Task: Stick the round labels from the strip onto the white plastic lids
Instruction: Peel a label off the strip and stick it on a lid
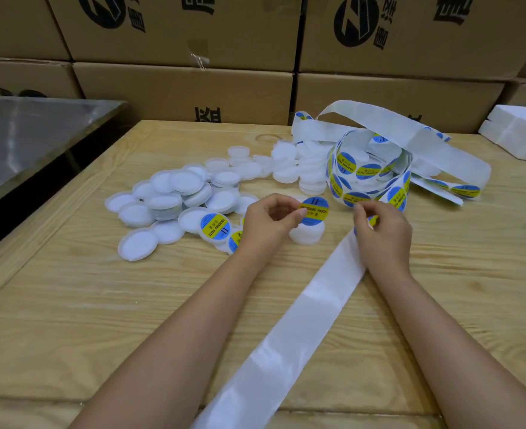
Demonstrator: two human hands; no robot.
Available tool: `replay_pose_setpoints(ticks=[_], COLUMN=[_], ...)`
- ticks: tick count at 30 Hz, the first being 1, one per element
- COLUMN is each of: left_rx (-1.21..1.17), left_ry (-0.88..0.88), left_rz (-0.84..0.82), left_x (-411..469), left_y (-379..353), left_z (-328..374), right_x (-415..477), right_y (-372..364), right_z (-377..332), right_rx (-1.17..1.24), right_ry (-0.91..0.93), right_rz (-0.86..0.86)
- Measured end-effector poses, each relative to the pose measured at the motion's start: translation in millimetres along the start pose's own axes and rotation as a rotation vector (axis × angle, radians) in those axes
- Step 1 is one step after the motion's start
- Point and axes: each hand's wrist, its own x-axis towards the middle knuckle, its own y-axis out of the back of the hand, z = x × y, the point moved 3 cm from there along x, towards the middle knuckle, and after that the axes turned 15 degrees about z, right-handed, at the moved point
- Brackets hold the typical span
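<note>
Wooden table, viewed from the head camera. The left hand, just above frame centre, pinches a round label by its edge between thumb and fingertips. The label is blue and yellow, printed "SOLDERING PASTE", and sits face up over a short stack of lids; contact with that stack cannot be confirmed. The right hand, at 3 o'clock from the left, has its fingers curled and grips the strip where a further label shows partly under the fingers. From this hand the strip's bare backing runs toward 7 o'clock and off the near edge. The strip's loaded coil lies at 12 o'clock from the right hand. A heap of white plastic lids lies at 10 o'clock from the left hand, with one labelled lid just beside that hand at 9 o'clock. Cardboard boxes stand along the far edge, and a white foam block lies at far right.
</note>
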Motion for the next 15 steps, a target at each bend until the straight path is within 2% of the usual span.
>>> replay_pose_setpoints(ticks=[2,4,6,9,15], left_rx=[-0.014,-0.013,-0.014,0.003,0.314], left_ry=[-0.002,-0.007,-0.013,-0.033,-0.265], left_rz=[-0.002,-0.012,-0.016,-0.013,-0.077], left_x=[1.0,1.3,2.2,2.2,-8.4], left_y=[-1.3,-2.7,-2.5,-3.4,-19.3], left_z=[-2.3,-4.2,-5.5,-7.0,-9.6], right_x=[-5.9,-11.9,-14.3,-14.1,-11.4], right_y=[-3.2,-8.5,-10.5,-10.7,-10.6], right_z=[-12.3,-18.5,-20.2,-19.2,-10.3], right_rx=[0.155,0.259,0.313,0.372,0.441], right_ry=[0.028,-0.036,-0.073,-0.130,-0.254], right_rz=[-0.099,-0.206,-0.232,-0.209,-0.059])
